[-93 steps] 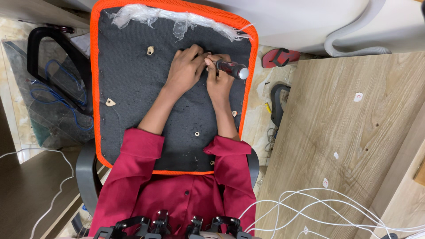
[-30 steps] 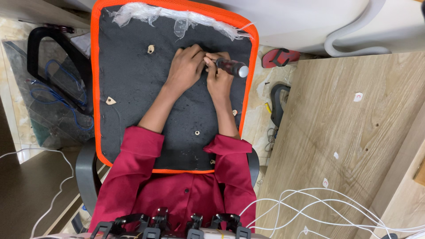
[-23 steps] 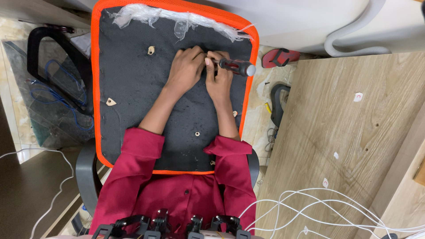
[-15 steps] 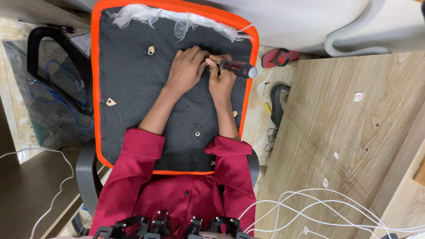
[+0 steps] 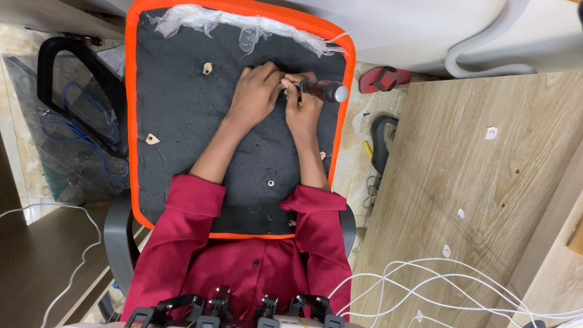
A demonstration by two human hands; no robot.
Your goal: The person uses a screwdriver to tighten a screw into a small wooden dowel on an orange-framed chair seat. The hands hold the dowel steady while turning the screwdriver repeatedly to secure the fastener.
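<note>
In the head view, upper centre, we are clamping our right hand [image 5: 305, 108] around a black-and-red screwdriver with a silver cap [image 5: 323, 90], while our left hand [image 5: 255, 97] is curling its fingers together at the tip (hidden), steadying it square on the black orange-edged seat underside [image 5: 182, 121].

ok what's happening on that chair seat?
A person in a red shirt has an upturned seat panel, black with orange edging, across the lap. The right hand grips a screwdriver lying nearly flat. The left hand presses down beside its tip. A wooden board lies to the right.
</note>
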